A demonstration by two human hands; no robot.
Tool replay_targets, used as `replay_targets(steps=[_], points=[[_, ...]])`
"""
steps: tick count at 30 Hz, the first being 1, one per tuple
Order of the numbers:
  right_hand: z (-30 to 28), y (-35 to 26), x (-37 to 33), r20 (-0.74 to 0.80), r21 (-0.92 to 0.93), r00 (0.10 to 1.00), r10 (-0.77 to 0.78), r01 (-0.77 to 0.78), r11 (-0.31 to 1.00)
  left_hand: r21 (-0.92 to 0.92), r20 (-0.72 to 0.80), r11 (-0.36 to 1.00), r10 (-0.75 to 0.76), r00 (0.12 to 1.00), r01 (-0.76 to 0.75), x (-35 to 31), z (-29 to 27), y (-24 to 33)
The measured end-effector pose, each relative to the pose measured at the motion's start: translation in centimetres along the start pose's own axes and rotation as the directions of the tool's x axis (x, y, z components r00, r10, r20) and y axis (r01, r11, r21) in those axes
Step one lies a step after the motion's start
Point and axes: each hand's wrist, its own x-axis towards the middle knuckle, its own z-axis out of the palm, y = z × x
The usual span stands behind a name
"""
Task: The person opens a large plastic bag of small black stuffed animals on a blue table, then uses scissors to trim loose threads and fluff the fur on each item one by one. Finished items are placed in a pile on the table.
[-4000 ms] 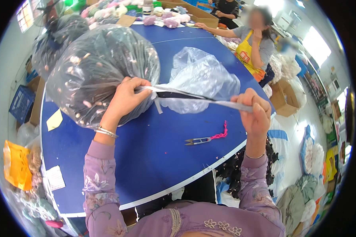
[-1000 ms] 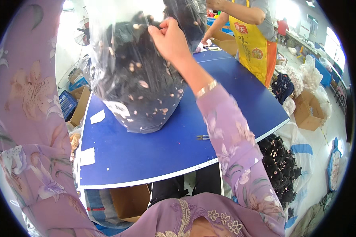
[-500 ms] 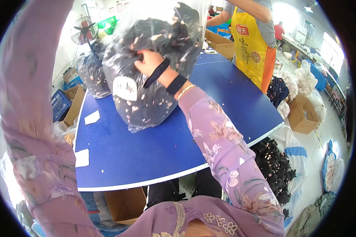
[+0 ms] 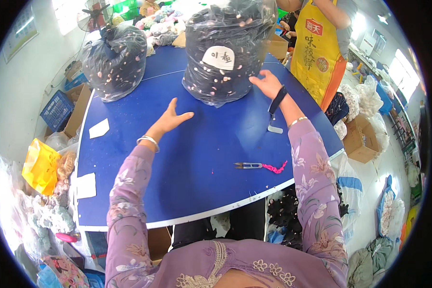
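Note:
A large clear plastic bag (image 4: 211, 84) packed with black fabric pieces flecked pink and white stands on the blue table (image 4: 192, 192), a white paper label (image 4: 219, 57) on its front. My right hand (image 4: 268, 84) is beside its lower right side, thumb and fingers apart; whether the fingertips touch the plastic I cannot tell. In front of the bag, my left hand (image 4: 168, 119) hovers over the table, fingers spread, holding nothing. Thread snips (image 4: 248, 165) with a pink cord lie near the front edge. A small whitish piece (image 4: 275, 129) shows below my right wrist.
A second, tied bag of black pieces (image 4: 114, 65) stands at the far left. Two white paper slips (image 4: 99, 128) lie along the left edge. Across the table is a person in a yellow apron (image 4: 317, 53). Cardboard boxes (image 4: 361, 139) and black pieces (image 4: 285, 211) sit around the table.
The large bag has gone from my right hand's grip to standing farther back on the table. My left arm has come down from the upper left, and both hands are now apart. The snips have come into sight.

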Motion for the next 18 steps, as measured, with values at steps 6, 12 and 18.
replay_targets(steps=[6,12,18], points=[[-0.4,5.4,-0.3,-0.027,0.020,0.991,0.130,-0.130,0.991,-0.170,-0.010,0.985,0.035,0.999,-0.036,4.8,6.0,3.3],[3.9,2.3,-0.2,-0.195,-0.101,0.951,-0.241,0.225,0.969,0.027,-0.187,0.976,0.219,0.958,-0.218,5.9,11.5,-0.4],[7.7,3.2,1.9,-0.349,-0.050,0.912,-0.215,0.211,0.976,0.080,-0.240,0.976,0.216,0.946,-0.203,5.0,12.8,0.7]])
